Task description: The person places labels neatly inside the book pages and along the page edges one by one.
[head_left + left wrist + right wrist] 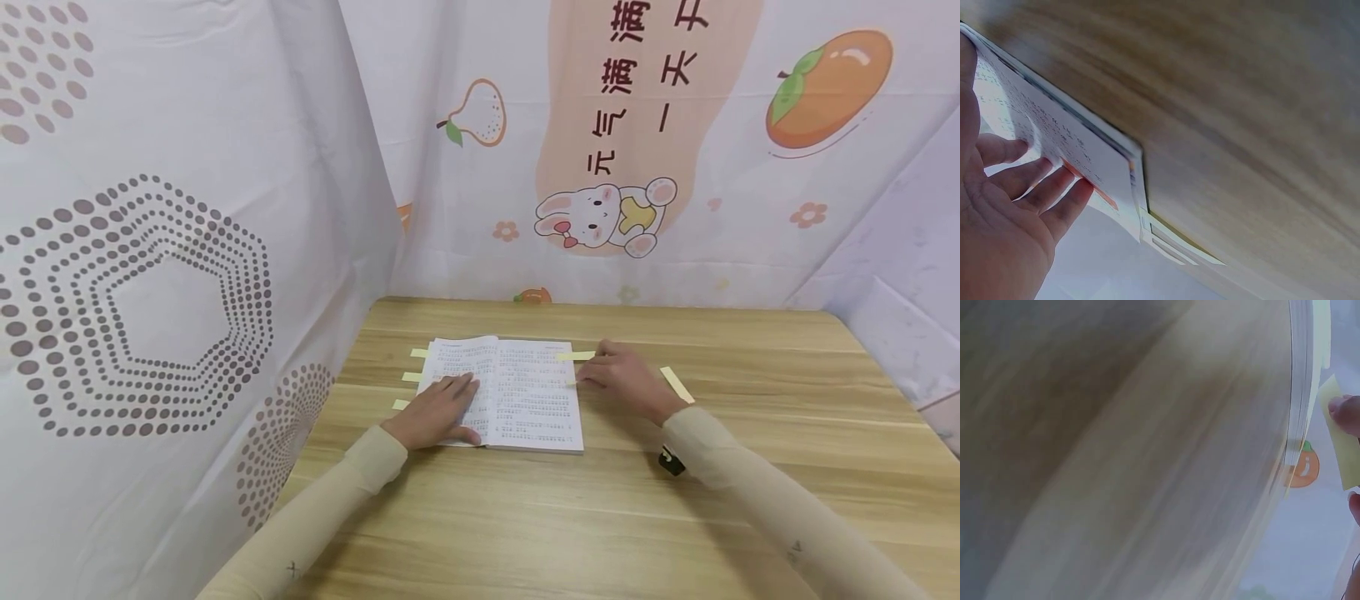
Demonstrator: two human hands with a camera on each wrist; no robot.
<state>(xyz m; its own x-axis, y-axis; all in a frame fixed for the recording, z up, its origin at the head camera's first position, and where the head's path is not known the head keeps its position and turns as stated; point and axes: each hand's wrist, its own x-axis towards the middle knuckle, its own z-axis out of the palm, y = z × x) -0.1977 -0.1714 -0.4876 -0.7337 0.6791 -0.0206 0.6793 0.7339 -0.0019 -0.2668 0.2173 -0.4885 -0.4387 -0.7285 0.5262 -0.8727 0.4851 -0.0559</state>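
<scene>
An open book (536, 400) with printed pages lies on the wooden table. My left hand (437, 410) rests on its left page with the fingers extended; in the left wrist view, the fingertips (1079, 187) touch the paper. At the right page's outer edge, my right hand (628, 382) pinches a pale yellow sticky strip (1342, 447) between thumb and finger. Another yellow sticky tab (575, 357) stands out from that same page edge, just above. Several yellow tabs (411, 377) project past the book's left edge.
A loose yellow strip (677, 385) lies on the table (510, 517) beyond the right wrist. Beside the right sleeve sits a small black object (671, 461), partly covered. Patterned curtains (465, 208) hang behind and at the left of the table.
</scene>
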